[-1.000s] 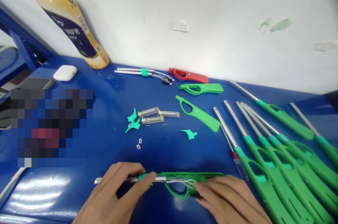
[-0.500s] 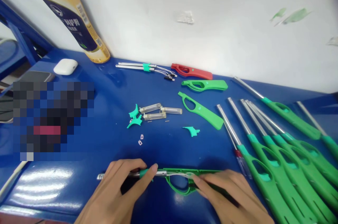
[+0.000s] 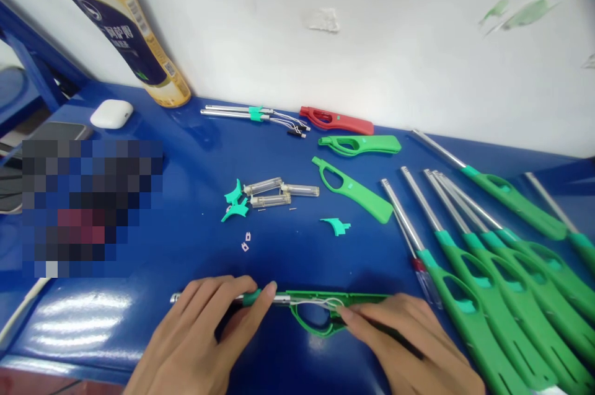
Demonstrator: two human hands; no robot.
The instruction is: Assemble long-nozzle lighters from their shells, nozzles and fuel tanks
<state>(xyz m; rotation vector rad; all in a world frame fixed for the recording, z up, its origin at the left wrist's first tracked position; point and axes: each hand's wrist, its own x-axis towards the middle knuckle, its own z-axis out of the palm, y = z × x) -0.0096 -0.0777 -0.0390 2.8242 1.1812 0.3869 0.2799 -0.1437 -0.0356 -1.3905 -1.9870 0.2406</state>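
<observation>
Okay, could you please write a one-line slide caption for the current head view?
Left hand grips a metal tube beside an open green shell, right hand at its wires.

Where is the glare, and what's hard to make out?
Head view: striped white glare on the blue table, lower left; coarse pixel blocks hide an area at left. Head view again: the yellow bottle is cropped at the top; a dark smudge shades the upper-right corner.

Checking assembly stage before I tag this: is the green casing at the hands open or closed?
Open: the green casing shows its hollow inside, with white wires exposed.
</observation>
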